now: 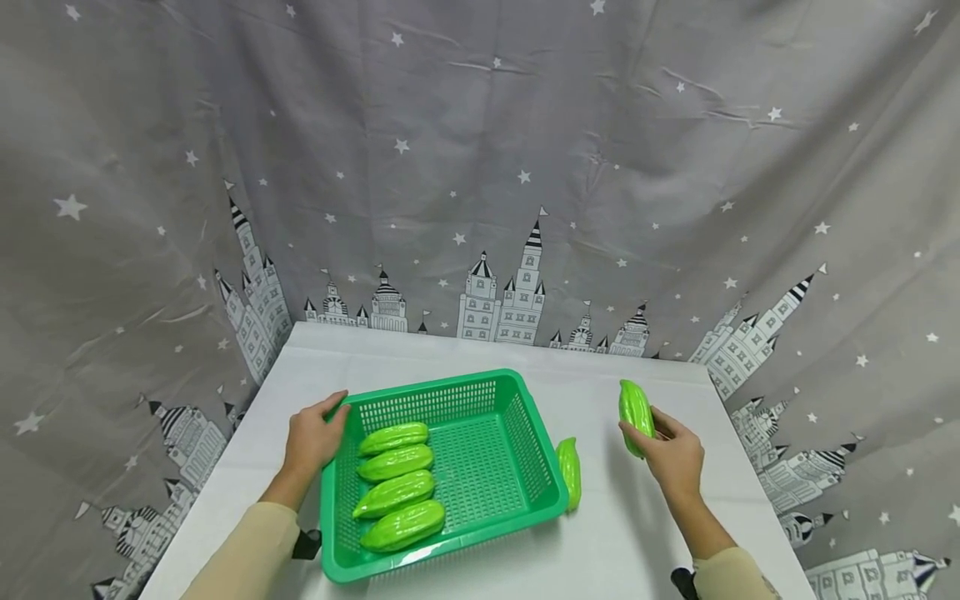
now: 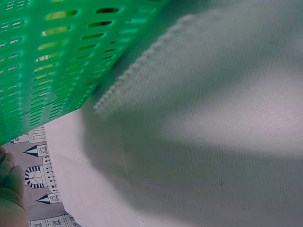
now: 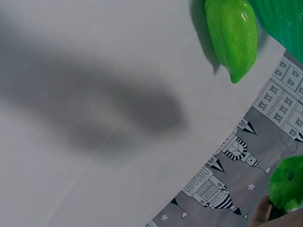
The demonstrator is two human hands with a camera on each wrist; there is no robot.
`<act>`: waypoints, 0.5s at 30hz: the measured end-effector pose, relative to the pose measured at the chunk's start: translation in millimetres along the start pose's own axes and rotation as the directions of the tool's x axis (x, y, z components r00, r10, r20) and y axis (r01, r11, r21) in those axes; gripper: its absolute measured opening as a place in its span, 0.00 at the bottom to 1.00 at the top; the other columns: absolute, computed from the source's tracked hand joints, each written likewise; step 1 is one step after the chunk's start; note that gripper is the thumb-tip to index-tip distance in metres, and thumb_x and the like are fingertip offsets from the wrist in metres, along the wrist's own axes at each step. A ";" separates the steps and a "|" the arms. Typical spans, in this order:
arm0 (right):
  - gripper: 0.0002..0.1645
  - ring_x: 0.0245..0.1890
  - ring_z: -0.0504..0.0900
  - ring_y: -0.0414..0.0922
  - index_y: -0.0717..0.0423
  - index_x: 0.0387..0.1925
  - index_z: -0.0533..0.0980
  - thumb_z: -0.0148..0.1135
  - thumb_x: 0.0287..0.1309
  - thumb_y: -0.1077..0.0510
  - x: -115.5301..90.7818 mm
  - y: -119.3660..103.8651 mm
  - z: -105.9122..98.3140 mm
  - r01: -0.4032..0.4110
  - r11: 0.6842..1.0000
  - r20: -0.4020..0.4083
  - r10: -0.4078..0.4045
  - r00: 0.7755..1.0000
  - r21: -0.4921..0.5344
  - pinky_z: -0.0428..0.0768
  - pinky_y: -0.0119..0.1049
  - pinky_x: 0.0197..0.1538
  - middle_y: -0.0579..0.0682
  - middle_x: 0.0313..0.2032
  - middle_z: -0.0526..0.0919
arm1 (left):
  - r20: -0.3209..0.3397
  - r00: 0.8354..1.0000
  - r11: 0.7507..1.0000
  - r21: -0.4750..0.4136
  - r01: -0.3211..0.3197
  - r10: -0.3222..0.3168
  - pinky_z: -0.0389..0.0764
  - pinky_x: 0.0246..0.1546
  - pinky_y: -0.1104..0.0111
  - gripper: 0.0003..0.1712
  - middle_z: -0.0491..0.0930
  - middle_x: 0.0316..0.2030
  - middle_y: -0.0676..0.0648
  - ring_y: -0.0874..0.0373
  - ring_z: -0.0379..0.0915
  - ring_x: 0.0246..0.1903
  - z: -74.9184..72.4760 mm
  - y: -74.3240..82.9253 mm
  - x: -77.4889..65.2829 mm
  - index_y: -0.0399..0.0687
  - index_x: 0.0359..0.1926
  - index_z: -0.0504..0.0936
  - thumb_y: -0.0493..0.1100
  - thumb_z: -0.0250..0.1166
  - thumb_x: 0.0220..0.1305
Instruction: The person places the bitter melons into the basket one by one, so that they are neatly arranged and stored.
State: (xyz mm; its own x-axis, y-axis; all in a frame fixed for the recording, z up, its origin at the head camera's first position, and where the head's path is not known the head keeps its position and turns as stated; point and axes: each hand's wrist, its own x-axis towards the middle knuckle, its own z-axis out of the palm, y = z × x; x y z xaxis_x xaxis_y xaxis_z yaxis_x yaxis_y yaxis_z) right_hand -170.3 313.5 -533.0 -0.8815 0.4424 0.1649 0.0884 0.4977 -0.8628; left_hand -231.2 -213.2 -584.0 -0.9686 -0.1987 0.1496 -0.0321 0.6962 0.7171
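Observation:
A green plastic basket [image 1: 450, 537] stands on the white table, its mesh side [image 2: 57, 61] filling the upper left of the left wrist view. My left hand [image 1: 313, 433] grips the basket's rim at its far left corner. Inside, several glossy green toy bitter melons [image 1: 397, 493] lie in a column along the left side. My right hand [image 1: 675, 454] holds another bitter melon [image 1: 636, 417] between thumb and fingers, raised above the table to the right of the basket. One more bitter melon [image 1: 570, 473] lies on the table against the basket's right wall.
The white table [image 1: 600, 533] extends around the basket. Behind it and at both sides hangs a grey curtain [image 1: 465, 150] printed with stars and castles. A blurred shadow of the raised hand falls on the tabletop.

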 end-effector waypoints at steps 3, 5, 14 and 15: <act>0.42 0.50 0.84 0.57 0.66 0.61 0.77 0.82 0.48 0.49 1.2 -2.8 -0.4 0.004 1.000 0.004 -0.004 1.000 0.001 0.77 0.15 0.35 0.65 0.52 0.83 | 0.011 1.000 1.000 -0.002 0.005 -0.005 0.70 0.62 0.41 0.23 0.75 0.61 0.34 0.33 0.69 0.62 -0.1 -0.8 -0.5 0.42 0.67 0.77 0.44 0.59 0.75; 0.41 0.50 0.84 0.57 0.66 0.61 0.77 0.82 0.48 0.50 2.4 -5.1 -0.6 0.012 1.000 0.008 -0.012 1.000 -0.002 0.76 0.15 0.35 0.65 0.52 0.83 | 0.016 1.000 1.000 -0.003 0.001 0.000 0.70 0.62 0.41 0.23 0.75 0.61 0.34 0.34 0.69 0.62 0.0 -1.4 -0.7 0.42 0.67 0.76 0.45 0.59 0.75; 0.41 0.51 0.84 0.56 0.65 0.61 0.77 0.81 0.49 0.50 10.9 -19.7 5.5 0.068 0.998 0.063 -0.067 0.996 -0.011 0.78 0.17 0.38 0.63 0.53 0.83 | -0.008 1.000 1.000 -0.002 -0.011 0.011 0.70 0.62 0.42 0.23 0.76 0.61 0.35 0.34 0.70 0.61 -0.8 -2.2 0.3 0.43 0.66 0.77 0.44 0.60 0.75; 0.41 0.51 0.84 0.56 0.65 0.61 0.77 0.81 0.49 0.50 11.6 -22.0 6.7 0.072 0.997 0.074 -0.071 0.995 -0.012 0.79 0.18 0.38 0.63 0.53 0.83 | -0.009 1.000 1.000 -0.003 -0.012 0.012 0.70 0.62 0.42 0.23 0.76 0.60 0.35 0.34 0.71 0.61 -0.9 -2.3 0.4 0.43 0.66 0.78 0.44 0.60 0.74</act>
State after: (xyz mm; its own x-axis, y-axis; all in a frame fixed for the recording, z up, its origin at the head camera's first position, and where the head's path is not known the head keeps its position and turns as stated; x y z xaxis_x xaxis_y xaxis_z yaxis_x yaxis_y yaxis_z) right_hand -185.6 302.6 -515.3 -0.9176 0.3492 0.1898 0.0303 0.5375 -0.8427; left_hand -231.3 -215.5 -585.0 -0.9665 -0.1966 0.1649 -0.0192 0.6962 0.7176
